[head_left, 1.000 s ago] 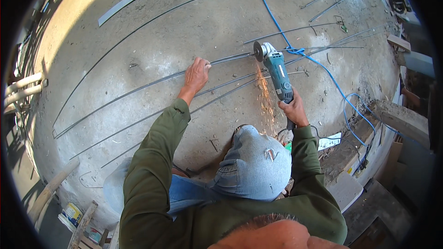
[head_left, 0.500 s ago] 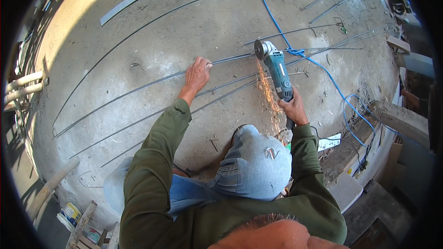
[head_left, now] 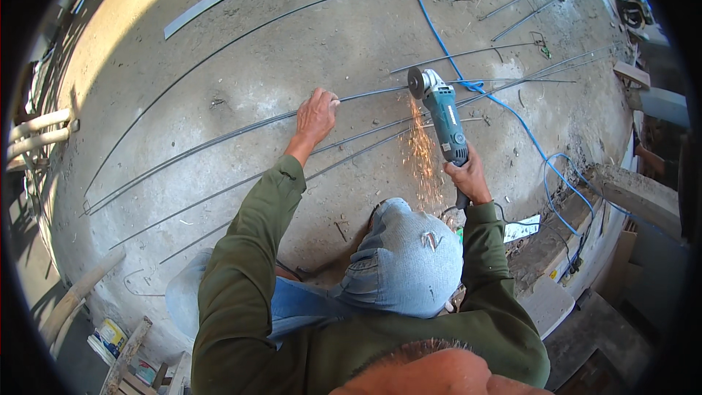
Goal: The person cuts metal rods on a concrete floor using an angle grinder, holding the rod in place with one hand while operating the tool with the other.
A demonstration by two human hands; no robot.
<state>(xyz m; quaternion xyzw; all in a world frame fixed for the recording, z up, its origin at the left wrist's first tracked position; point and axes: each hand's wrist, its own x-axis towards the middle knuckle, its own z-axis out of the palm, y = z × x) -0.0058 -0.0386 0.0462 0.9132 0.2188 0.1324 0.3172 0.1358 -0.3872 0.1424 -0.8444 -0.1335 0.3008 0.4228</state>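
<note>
My left hand [head_left: 317,118] is closed around thin steel rods [head_left: 373,93] that run across the concrete floor. An angle grinder [head_left: 446,121] is in my right hand [head_left: 472,178], gripped near its rear end. Its cutting disc [head_left: 415,83] meets the rods to the right of my left hand. Orange sparks [head_left: 422,157] stream from there down toward my denim-covered knee [head_left: 409,263]. Part of the rods lies hidden under my left fingers and behind the disc.
More long rods lie nearby, one curved rod [head_left: 212,52] beyond my left hand. A flat grey strip [head_left: 219,2] rests farther off. A blue cable [head_left: 428,18] loops behind the grinder and down the right side. A wooden pole [head_left: 84,294] stands at left.
The rods left of my left hand lie a little farther apart. Both hands keep their grips, and sparks still fly from the disc.
</note>
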